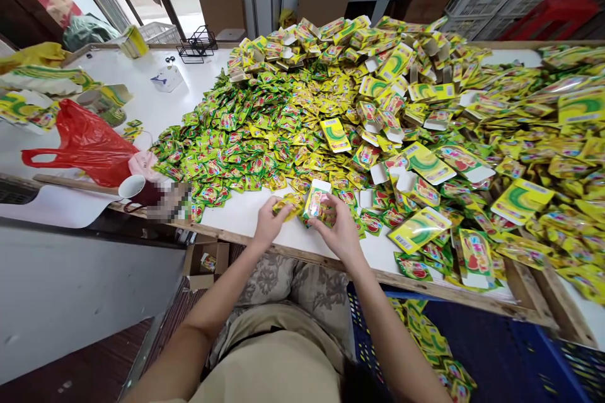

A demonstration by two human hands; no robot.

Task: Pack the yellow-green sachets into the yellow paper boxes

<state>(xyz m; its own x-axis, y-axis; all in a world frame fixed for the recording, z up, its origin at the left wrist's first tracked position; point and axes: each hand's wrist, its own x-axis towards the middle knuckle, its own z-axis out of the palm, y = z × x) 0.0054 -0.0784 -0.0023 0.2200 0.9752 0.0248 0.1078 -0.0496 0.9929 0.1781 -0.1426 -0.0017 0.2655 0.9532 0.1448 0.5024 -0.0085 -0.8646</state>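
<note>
The left hand [269, 221] pinches yellow sachets [292, 202] above the table [236, 208]; the right hand [339, 227] grips 1 box [312, 204] just beside them, its white flap [321, 185] showing. With these sachets outside it, this box looks unfinished. Other boxes [397, 63] lie heaped at the back and scattered rightward; whether they are filled, I cannot tell. Loose sachets [236, 138] cover much of the surface, so plenty seems left.
</note>
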